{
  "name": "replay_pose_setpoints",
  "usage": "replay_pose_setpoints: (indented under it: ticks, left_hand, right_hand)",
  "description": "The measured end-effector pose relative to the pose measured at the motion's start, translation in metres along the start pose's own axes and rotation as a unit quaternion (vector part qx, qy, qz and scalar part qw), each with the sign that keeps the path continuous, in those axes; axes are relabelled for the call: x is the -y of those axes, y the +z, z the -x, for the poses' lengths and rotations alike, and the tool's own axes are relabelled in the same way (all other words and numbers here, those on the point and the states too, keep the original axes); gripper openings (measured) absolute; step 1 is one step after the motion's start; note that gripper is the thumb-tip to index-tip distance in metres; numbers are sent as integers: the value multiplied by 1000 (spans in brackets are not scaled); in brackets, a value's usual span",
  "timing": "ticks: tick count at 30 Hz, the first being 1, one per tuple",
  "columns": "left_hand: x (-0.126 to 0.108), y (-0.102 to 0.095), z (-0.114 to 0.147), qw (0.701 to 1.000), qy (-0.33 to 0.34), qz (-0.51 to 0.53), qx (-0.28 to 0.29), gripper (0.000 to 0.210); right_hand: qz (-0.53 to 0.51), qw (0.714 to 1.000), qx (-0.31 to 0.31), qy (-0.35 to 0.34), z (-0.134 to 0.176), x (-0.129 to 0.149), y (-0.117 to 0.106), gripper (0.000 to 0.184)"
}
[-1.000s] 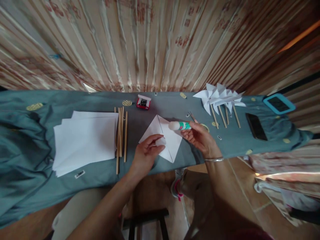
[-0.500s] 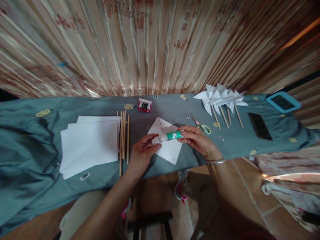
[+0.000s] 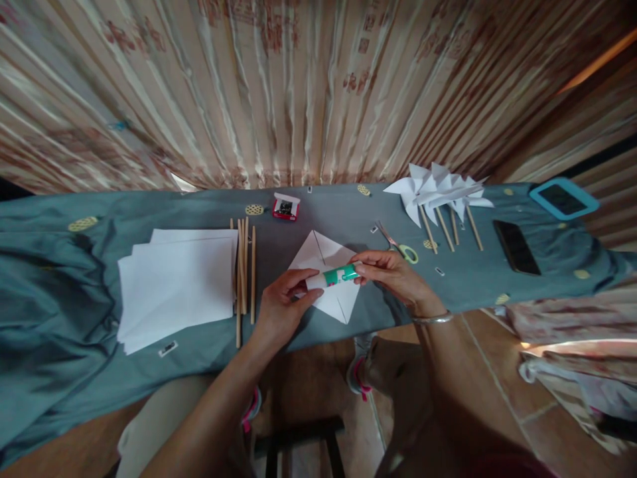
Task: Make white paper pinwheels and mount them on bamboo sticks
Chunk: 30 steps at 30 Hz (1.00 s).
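Note:
A green and white glue stick (image 3: 340, 274) is held level between my two hands above a square of white paper (image 3: 326, 251). My left hand (image 3: 284, 302) pinches its white cap (image 3: 315, 281) between thumb and fingers. The opposite end of the tube is gripped in my right hand (image 3: 387, 272). The cap sits against the green barrel. Diagonal lines run across the paper square, which lies on the cloth with its middle partly hidden by the glue stick and my fingers.
Left of the square lie several wooden sticks (image 3: 253, 275) and a stack of white sheets (image 3: 179, 285). A small red box (image 3: 285, 207) stands behind. To the right are scissors (image 3: 409, 253), several paper pinwheels (image 3: 435, 189), a black phone (image 3: 516, 247) and a blue-framed tablet (image 3: 564, 200).
The cap has come together with the green barrel, covering the pale section that showed between them. Both hands still hold the glue stick. The view has shifted slightly.

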<state>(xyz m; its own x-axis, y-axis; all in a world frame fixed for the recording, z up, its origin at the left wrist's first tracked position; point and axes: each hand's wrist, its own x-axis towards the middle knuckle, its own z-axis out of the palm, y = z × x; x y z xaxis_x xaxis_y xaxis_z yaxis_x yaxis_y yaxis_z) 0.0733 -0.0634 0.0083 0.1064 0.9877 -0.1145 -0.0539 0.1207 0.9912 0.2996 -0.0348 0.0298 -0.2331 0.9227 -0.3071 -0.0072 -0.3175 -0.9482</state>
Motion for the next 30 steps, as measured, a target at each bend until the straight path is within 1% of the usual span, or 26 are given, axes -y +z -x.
replay_pose_setpoints:
  ticks: [6, 9, 13, 16, 18, 19, 21, 23, 24, 26, 28, 30]
  left_hand:
    - [4, -9, -1, 998, 32, -53, -7, 29]
    - [2, -14, 1, 994, 53, -93, -3, 26]
    - [-2, -22, 2, 988, 66, -138, -13, 26]
    - [-2, -28, -6, 990, 61, -123, -28, 32]
    - [-2, -34, -14, 990, 57, -116, -61, 37]
    - [-2, -38, -18, 987, 62, -123, -84, 38]
    - [-2, -46, -25, 973, 84, -177, -120, 36]
    - [0, -54, -30, 953, 109, -259, -117, 32]
    - [1, -58, -32, 939, 126, -300, -109, 30]
    - [4, -65, -34, 905, 166, -381, -95, 28]
    - [5, -69, -34, 865, 205, -449, -92, 27]
    - [4, -68, -32, 831, 232, -497, -91, 30]
  right_hand:
    - [3, 1000, 21, -6, -5, -7, 11, 31]
    - [8, 1000, 28, -6, -8, -10, 17, 32]
    - [-2, 999, 32, 1, -16, -14, 28, 36]
    - [-7, 1000, 17, -25, -21, -14, 32, 41]
    - [12, 998, -14, -64, -20, -14, 29, 44]
    - [38, 995, -36, -86, -18, -14, 27, 44]
    - [129, 981, -82, -123, -8, -15, 20, 39]
    - [248, 952, -104, -147, 6, -15, 12, 28]
    - [297, 937, -99, -157, 13, -16, 9, 24]
    - [365, 910, -60, -186, 28, -17, 4, 23]
    - [412, 886, -17, -212, 40, -18, 0, 32]
    - [452, 865, 10, -216, 48, -21, -2, 49]
